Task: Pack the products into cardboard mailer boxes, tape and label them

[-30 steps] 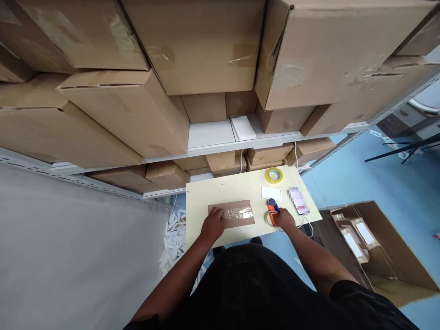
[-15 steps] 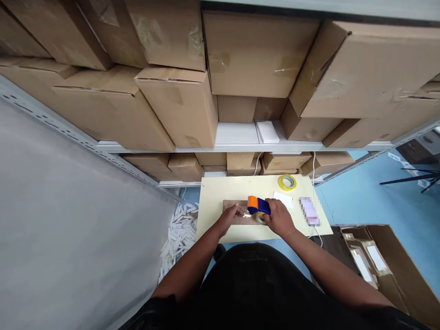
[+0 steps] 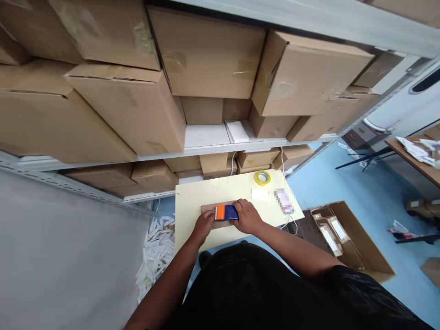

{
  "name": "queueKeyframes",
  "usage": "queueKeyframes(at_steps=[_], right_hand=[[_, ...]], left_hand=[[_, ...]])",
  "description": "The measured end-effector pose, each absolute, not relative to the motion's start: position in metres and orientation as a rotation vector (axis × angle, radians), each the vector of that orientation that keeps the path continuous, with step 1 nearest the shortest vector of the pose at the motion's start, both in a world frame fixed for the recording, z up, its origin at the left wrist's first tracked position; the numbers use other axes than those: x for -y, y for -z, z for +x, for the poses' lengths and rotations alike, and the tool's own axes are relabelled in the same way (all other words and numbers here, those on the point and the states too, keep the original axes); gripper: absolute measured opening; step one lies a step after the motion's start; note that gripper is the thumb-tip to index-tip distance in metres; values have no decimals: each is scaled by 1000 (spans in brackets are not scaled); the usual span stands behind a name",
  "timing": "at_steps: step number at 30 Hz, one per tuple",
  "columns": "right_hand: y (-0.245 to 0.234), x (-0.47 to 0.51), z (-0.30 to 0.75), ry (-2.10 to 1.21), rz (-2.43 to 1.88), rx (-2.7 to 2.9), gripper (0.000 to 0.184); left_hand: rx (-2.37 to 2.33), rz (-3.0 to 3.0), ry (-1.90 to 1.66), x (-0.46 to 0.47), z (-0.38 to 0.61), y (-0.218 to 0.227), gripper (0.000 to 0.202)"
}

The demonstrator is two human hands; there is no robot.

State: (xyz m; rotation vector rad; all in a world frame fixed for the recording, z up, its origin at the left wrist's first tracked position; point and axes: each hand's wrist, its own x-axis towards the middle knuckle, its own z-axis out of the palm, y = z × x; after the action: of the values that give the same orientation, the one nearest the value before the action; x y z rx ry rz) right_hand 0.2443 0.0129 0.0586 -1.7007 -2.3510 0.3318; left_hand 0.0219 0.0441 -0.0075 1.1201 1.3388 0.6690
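A small brown cardboard box [image 3: 210,208] lies flat on the pale yellow table [image 3: 187,195]. My right hand [image 3: 248,217] is wrapped round the dark blue rear of a tape dispenser [image 3: 227,212]. The dispenser's orange front lies low over the box top and points left. My left hand [image 3: 204,225] grips the box near its left end, its fingertips close to the dispenser's toothed front edge. The tape roll inside the dispenser is hidden from above.
Beyond the dispenser are a yellow tape roll [image 3: 262,178], a white card [image 3: 260,194] and a blurred-out phone-like object [image 3: 284,200]. Shelving [image 3: 206,149] with cardboard boxes rises ahead. An open carton [image 3: 360,238] stands right, white scraps [image 3: 156,247] lie left.
The dispenser has tipped down and moved left along the box with my right hand. My left hand has closed on the box's left end. The view has swung right.
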Motion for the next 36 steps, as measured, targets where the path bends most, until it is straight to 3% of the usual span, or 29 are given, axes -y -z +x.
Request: queueKeyframes(at_steps=[21,26,30,36], right_hand=[[-69,-18,261,-510,-1533,2630,57],[-79,-15,268,-424,-1512,2604,56],[-82,-15,285,-355,-1535,2602,53],[-77,-16,282,-358,-1536,2617,54]], left_hand=[[-1668,1272,-796,-40,-39,-1,35],[-1429,1282,-1042,-37,-34,-18,40],[-1172,1061,-893,-42,-24,-21,48],[-1197,849,-880,-43,-17,-3,50]])
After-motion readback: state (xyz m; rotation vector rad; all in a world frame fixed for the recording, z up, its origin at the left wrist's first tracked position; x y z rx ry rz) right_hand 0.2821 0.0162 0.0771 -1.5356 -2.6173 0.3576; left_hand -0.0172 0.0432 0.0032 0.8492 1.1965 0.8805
